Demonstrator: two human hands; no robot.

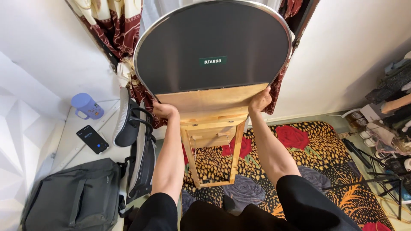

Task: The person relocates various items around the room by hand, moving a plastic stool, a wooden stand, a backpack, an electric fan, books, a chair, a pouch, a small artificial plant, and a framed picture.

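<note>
I hold up a large panel with a rounded top, a dark grey back [214, 38] and a silver rim. Its lower part is a light wooden board with a folding wooden stand [214, 149] hanging below. My left hand [164, 110] grips the left edge of the wooden board. My right hand [260, 100] grips the right edge at the same height. The panel is upright in front of a curtained window, tilted slightly. Its front face is hidden from me.
A white table [68, 141] at left carries a lilac mug [87, 106], a black phone [92, 139] and a grey backpack [72, 199]. An office chair [137, 149] stands beside it. A floral blanket [308, 149] covers the floor. Shoes and a tripod [376, 171] lie at right.
</note>
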